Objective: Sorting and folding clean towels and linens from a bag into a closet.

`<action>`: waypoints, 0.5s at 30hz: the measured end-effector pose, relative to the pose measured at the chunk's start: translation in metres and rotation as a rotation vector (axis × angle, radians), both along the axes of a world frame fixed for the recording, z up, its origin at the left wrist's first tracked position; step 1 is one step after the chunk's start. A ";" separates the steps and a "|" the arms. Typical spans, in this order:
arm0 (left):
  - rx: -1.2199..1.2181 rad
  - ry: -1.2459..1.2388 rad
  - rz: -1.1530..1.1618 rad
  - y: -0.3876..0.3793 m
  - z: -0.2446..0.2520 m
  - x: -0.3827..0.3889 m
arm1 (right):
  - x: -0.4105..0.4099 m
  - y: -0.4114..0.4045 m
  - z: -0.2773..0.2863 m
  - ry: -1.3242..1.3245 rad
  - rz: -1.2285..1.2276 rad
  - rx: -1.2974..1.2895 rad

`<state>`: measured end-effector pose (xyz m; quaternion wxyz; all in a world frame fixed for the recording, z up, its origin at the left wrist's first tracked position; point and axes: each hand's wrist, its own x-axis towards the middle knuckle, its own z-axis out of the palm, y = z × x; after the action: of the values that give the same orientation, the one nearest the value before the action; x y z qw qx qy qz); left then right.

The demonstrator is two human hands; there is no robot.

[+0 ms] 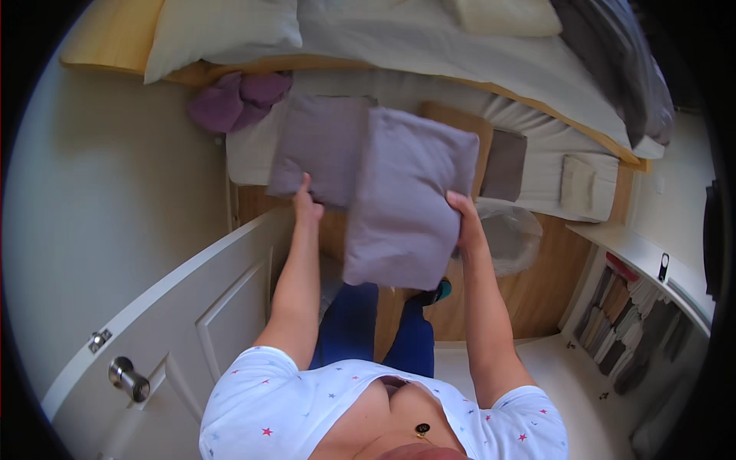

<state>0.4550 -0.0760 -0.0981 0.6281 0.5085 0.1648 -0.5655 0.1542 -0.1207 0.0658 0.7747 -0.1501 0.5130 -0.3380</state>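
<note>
Two folded pieces of mauve-grey fabric are in my hands, one per hand. My left hand grips the near edge of the left folded fabric, thumb on top and fingers hidden below. The other folded fabric, larger in view, is tilted in my right hand, whose thumb presses its right edge. Its left side overlaps the first piece. Behind them is a low mattress with a pale sheet. A tan folded cloth, partly covered in view, a dark grey-brown folded cloth and a cream folded cloth lie on it.
A purple fabric bundle lies at the low mattress's left end. Above is a wooden-framed bed with pillows. A clear plastic bag or container stands on the wooden floor. An open white door is left; open storage with folded clothes is right.
</note>
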 end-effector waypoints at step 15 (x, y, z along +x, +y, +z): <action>0.457 0.018 -0.104 0.090 -0.062 0.069 | 0.209 -0.049 -0.180 0.398 0.408 -0.350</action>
<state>0.5236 0.0141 -0.1598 0.4651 0.6403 0.2677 -0.5496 0.3631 -0.1700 -0.1144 0.6736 -0.4434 0.5477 -0.2231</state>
